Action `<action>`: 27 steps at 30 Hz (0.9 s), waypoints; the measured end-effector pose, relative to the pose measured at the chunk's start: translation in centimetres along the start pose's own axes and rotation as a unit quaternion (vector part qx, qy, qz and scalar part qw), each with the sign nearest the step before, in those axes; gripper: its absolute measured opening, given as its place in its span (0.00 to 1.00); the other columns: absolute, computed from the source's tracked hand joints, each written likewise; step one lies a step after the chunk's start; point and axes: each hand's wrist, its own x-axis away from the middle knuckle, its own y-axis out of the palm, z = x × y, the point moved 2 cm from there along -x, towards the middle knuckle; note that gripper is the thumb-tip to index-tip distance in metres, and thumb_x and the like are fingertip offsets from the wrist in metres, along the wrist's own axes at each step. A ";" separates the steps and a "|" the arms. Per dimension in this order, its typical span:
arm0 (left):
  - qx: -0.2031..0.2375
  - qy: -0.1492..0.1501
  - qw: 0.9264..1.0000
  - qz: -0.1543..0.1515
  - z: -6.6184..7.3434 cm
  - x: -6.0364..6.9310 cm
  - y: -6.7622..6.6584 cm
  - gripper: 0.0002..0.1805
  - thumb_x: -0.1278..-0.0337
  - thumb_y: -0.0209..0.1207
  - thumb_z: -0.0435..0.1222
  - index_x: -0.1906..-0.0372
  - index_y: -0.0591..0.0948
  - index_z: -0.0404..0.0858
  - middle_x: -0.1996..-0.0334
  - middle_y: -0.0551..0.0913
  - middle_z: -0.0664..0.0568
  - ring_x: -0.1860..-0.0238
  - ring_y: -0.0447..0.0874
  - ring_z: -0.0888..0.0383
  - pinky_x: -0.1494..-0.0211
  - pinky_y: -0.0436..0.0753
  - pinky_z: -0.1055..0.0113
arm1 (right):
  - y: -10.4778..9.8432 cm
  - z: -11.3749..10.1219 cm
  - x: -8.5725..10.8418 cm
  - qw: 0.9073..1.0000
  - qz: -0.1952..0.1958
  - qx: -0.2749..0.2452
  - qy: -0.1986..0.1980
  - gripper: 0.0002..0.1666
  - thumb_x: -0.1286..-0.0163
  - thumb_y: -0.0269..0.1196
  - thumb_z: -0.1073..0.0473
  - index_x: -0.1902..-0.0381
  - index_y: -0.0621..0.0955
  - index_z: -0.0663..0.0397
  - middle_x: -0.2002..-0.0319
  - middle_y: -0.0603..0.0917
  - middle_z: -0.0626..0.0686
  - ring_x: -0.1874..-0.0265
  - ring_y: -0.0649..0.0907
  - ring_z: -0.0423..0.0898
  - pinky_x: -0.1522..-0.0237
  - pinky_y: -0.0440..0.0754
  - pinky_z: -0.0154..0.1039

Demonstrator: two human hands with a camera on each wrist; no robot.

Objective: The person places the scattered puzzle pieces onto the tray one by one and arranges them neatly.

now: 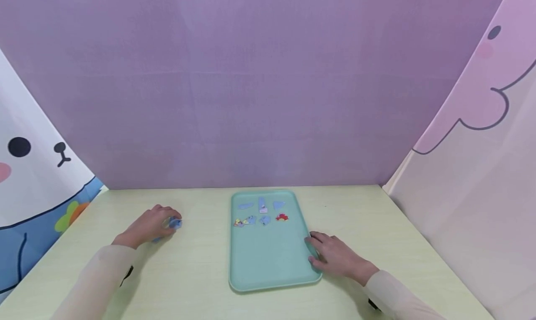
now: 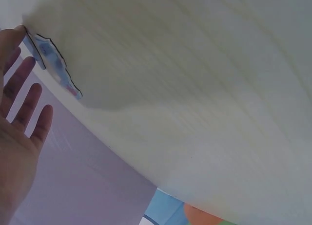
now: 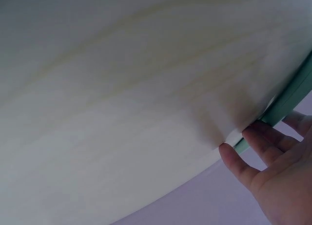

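Note:
In the head view, my left hand (image 1: 152, 223) is low over the left part of the table, its fingers bent around a small blue cut-out piece (image 1: 175, 223). The left wrist view shows a blue piece (image 2: 34, 52) at the thumb and fingertip. Beside it, another blue piece (image 2: 58, 64) with a dark outline lies close to the tabletop. My right hand (image 1: 337, 257) rests against the right rim of a mint-green tray (image 1: 272, 264), fingers spread along the edge. From the right wrist, some fingertips (image 3: 228, 151) appear beside the tray's side (image 3: 292, 93).
Several cut-outs lie in the tray's far half, among them a red piece (image 1: 282, 217), a blue strip (image 1: 262, 204) and a blue triangle (image 1: 278, 204). A purple backdrop (image 1: 251, 87) rises behind the pale table (image 1: 197, 264), with patterned cloths at both sides.

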 end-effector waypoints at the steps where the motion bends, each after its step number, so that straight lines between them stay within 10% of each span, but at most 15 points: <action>1: 0.003 -0.001 1.000 -0.002 0.1 0.0 0.0 0.17 0.59 0.68 0.38 0.58 0.81 0.42 0.59 0.82 0.50 0.57 0.75 0.46 0.57 0.75 0.44 | 0.0 0.0 0.0 1.000 0.000 0.000 0.001 0.29 0.36 0.56 0.48 0.42 0.72 0.57 0.42 0.72 0.60 0.44 0.74 0.55 0.51 0.75 0.52; 27: 0.024 -0.003 0.999 -0.026 0.1 0.4 -0.6 0.16 0.56 0.66 0.38 0.58 0.81 0.43 0.59 0.83 0.52 0.58 0.74 0.52 0.56 0.77 0.52 | 0.1 0.0 0.0 1.000 0.000 -0.003 0.004 0.28 0.36 0.56 0.48 0.42 0.72 0.57 0.42 0.73 0.60 0.44 0.74 0.54 0.51 0.75 0.52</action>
